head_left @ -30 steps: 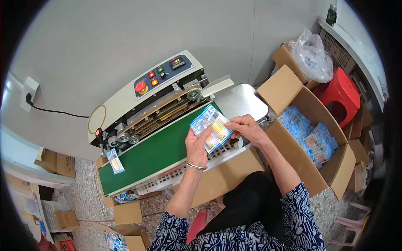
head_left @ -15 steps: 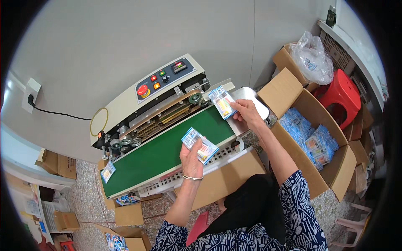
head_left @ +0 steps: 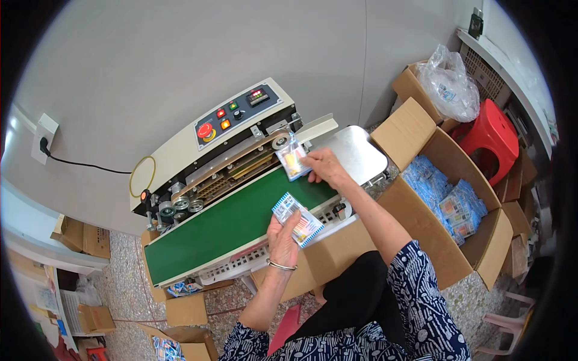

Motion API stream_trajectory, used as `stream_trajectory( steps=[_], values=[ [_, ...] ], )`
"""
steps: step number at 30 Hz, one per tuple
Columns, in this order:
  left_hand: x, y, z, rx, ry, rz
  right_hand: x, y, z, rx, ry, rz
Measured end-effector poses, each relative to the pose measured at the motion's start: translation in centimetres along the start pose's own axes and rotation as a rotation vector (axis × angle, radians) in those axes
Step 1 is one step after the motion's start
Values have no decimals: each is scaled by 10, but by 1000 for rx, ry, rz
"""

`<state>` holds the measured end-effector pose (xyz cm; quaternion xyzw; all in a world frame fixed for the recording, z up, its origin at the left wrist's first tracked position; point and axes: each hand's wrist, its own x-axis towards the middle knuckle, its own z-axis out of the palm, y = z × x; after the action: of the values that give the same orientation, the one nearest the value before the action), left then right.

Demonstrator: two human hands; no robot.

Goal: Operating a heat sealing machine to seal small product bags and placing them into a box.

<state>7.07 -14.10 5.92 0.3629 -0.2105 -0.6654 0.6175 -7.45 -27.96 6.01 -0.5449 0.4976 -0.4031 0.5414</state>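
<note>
A band sealing machine (head_left: 211,129) with a green conveyor belt (head_left: 217,231) stands in front of me. My right hand (head_left: 327,166) pinches a small clear packet (head_left: 292,161) with colourful contents, its top edge at the sealer's right-hand wheel and band. My left hand (head_left: 284,237) holds another packet (head_left: 299,220) with blue-striped ends over the belt's near edge, thumb on top. The left wrist wears a silver bangle (head_left: 281,265). Where the right-hand packet's top meets the band, the wheel partly hides it.
To the right, an open carton (head_left: 460,180) holds many blue packets. A red stool (head_left: 490,141) and a plastic bag (head_left: 448,84) are behind it. A metal plate (head_left: 358,153) adjoins the belt's right end. Below left, open boxes (head_left: 189,337) contain packets. A black cord (head_left: 90,162) runs to the machine.
My right hand has moved left, bringing its packet to the sealer's wheel. My left hand and its packet have shifted slightly right and nearer. The packet at the belt's left end is gone from view.
</note>
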Motion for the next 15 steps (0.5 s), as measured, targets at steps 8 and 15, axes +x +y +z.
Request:
stream_trajectory(
  steps=[8,15],
  values=[
    [13,10,15,-56,-21,-22,-13,-6,3,-593,408,-332],
    [32,21,25,-159,-96,-2,-86,-27,-24,-67,-38,-89]
  ],
)
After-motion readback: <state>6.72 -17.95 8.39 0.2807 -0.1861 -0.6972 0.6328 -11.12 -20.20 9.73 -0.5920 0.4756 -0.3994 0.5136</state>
